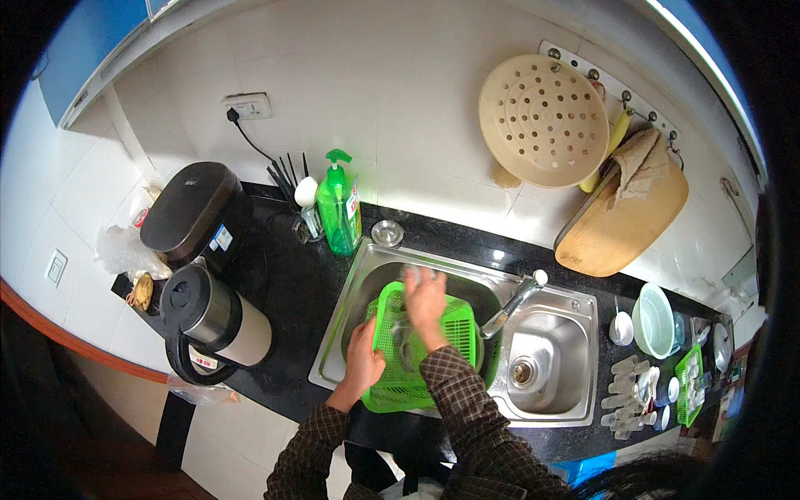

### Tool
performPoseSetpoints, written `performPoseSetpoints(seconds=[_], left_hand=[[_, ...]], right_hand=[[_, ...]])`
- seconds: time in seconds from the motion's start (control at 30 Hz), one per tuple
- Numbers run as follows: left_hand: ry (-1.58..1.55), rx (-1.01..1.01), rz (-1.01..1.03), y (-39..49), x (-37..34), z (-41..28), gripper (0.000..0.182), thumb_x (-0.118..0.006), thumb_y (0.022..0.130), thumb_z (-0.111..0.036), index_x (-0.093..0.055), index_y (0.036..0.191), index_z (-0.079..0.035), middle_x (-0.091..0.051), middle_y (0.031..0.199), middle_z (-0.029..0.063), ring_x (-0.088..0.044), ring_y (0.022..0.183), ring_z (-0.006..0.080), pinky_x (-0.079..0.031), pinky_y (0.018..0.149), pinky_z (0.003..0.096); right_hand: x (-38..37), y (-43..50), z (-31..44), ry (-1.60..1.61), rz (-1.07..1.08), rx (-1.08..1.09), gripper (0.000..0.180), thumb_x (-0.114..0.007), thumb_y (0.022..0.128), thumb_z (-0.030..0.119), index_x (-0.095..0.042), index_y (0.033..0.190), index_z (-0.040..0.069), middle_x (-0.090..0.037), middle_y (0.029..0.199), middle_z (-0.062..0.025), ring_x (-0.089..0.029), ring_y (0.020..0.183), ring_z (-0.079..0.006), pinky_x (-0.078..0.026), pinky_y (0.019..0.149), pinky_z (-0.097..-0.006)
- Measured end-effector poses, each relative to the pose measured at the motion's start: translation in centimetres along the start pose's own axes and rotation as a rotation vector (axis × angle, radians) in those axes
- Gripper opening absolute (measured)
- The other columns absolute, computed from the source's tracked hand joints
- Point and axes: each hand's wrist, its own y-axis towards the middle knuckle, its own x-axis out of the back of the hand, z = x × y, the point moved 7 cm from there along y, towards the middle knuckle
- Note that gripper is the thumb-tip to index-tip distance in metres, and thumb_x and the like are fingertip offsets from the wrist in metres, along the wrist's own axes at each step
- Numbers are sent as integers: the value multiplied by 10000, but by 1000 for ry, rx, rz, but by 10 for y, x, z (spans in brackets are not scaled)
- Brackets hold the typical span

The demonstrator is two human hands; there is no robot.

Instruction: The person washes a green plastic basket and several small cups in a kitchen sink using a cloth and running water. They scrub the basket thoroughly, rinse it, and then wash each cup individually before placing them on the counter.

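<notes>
My left hand (364, 361) grips the left rim of a bright green plastic basket (459, 325). The basket is tilted over the larger basin (487, 284) of a stainless steel sink. At the basket's far rim is my right hand (426, 301), with a small greyish wad (412, 272) at its fingers. Blur hides what the wad is made of. Part of another green container (492, 362) shows beneath the basket at the right. Against the wall behind the sink stands a green pump bottle (337, 215).
A chrome faucet (515, 303) slants between the large basin and the small basin (544, 362). Left on the black counter stand a kettle-like jug (240, 325) and a dark lidded box (194, 212). Cups (625, 394) and a pale green colander (653, 322) lie right. A cutting board (625, 231) hangs above.
</notes>
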Motion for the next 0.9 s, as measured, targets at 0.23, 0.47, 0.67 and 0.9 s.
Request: performPoseSetpoints(seconds=[0.23, 0.47, 0.67, 0.9], left_hand=[[13, 64, -23, -2, -1, 10, 662, -465, 613, 92, -361, 1254, -36, -456, 1066, 233, -453, 990, 382, -393, 825, 413], [26, 59, -17, 4, -1, 6, 623, -451, 607, 82, -384, 1220, -5, -462, 1079, 224, -435, 1008, 383, -370, 851, 427], [-67, -36, 14, 3, 30, -10, 639, -417, 610, 108, -397, 1235, -26, -484, 1105, 195, -448, 1025, 353, -372, 859, 403], [48, -4, -2, 22, 51, -20, 652, -415, 608, 121, -396, 1241, -34, -479, 1148, 189, -441, 1046, 354, -366, 874, 405]], right_hand=[[1, 0, -43, 80, 65, -140, 339, -509, 796, 381, -572, 941, 81, -494, 912, -237, -538, 742, -387, -457, 621, -455], [6, -12, 31, 159, 18, 114, 286, -530, 798, 358, -563, 894, 91, -485, 869, -202, -535, 723, -374, -451, 568, -447], [-28, -9, -108, 87, 216, -325, 398, -419, 830, 445, -539, 984, 97, -521, 974, -240, -521, 847, -419, -432, 704, -486], [-47, -37, -195, -65, 429, -446, 487, -371, 847, 443, -498, 1103, 49, -545, 1011, -249, -508, 951, -410, -398, 807, -471]])
